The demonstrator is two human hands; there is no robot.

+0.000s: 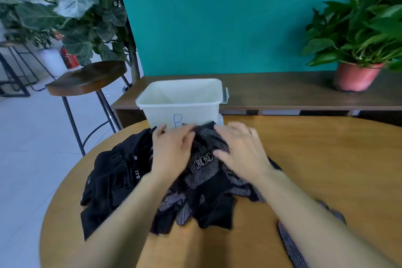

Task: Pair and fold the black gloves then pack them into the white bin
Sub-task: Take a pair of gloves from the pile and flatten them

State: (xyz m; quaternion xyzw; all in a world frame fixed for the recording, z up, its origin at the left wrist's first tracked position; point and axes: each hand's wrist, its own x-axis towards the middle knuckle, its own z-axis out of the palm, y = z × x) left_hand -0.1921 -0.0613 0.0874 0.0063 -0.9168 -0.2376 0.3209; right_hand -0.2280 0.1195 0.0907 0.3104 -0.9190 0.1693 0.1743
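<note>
Left hand (171,150) and right hand (241,148) press flat, fingers relaxed, on soft, limp dotted black gloves (204,178); light fabric, probably best pinched at the cuffs.

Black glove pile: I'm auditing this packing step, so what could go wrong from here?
The plain black gloves and white-dotted black gloves overlap in one heap, so pairs could get mismatched. One dotted glove lies apart under the right forearm on the round wooden table; it might be overlooked or dragged along.
</note>
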